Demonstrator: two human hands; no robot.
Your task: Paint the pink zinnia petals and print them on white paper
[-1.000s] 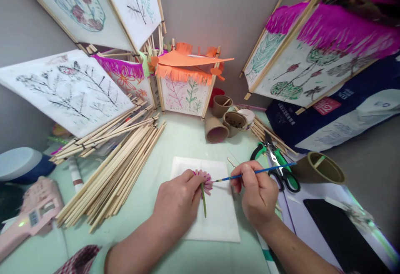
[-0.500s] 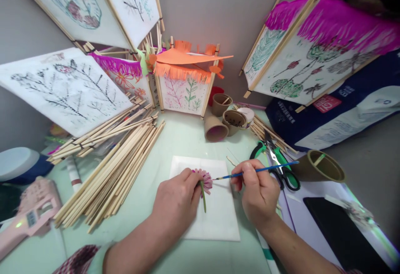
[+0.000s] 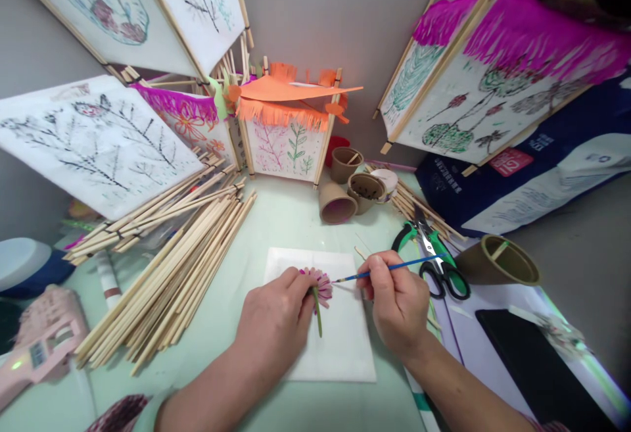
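Note:
My left hand [image 3: 274, 323] pinches a pink flower [image 3: 323, 285] by its green stem and holds it down on a white paper sheet [image 3: 345, 346]. My right hand [image 3: 397, 306] grips a thin blue paintbrush [image 3: 389, 269], whose tip touches the flower's right edge. Both hands rest low on the pale green table.
A big pile of bamboo sticks [image 3: 182, 261] lies left. Painted paper lanterns [image 3: 288, 133] stand at the back and sides. Brown paper cups [image 3: 338, 205], green scissors [image 3: 434, 258], a tipped cup [image 3: 497, 264], a pink glue gun [image 3: 37, 350] and a dark tablet [image 3: 537, 366] surround the sheet.
The view has drifted slightly; both hands sit a little further left and keep their hold. The brush tip stays at the flower.

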